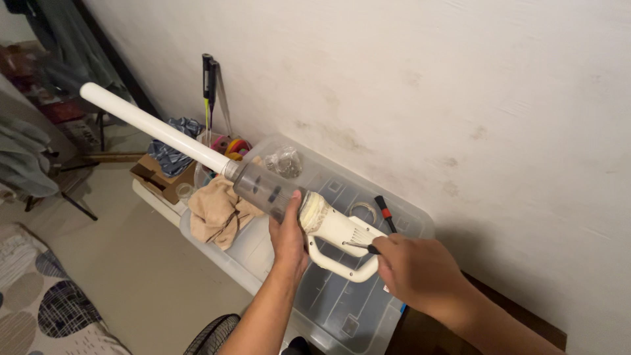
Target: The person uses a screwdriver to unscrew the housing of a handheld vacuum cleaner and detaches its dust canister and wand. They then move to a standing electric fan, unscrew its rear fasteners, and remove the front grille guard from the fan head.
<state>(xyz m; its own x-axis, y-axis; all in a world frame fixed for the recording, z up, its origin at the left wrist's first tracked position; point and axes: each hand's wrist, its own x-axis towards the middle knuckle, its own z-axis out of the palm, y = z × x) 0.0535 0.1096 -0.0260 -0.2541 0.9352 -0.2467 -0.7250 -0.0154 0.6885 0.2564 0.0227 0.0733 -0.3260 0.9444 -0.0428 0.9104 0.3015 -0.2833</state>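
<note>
Pale, stained plaster wall (460, 85) fills the upper right of the head view, and a beige floor (125, 263) runs along the lower left. Against the wall stands a clear plastic storage box with a lid (342, 302).

At the centre the person holds a white handheld vacuum (335, 230) above the lid. Its long white tube (151, 125) points toward ten o'clock, and a clear dust cup (263, 187) joins the tube to the body. The left hand (288, 233) comes in from six o'clock, its fingers wrapped around the vacuum where cup and body meet. The right hand (414, 269), coming from four o'clock, is closed in a pinch on a small screwdriver (361, 247) whose tip touches the vacuum body just above the handle loop.

On the lid at nine o'clock from the hands lies a crumpled tan cloth (217, 213). A red-and-black tool (384, 213) lies on the lid at two o'clock from the left hand. A cardboard box (161, 177) with blue fabric sits on the floor beyond the cloth. A patterned mat (46, 309) shows at the lower left corner.
</note>
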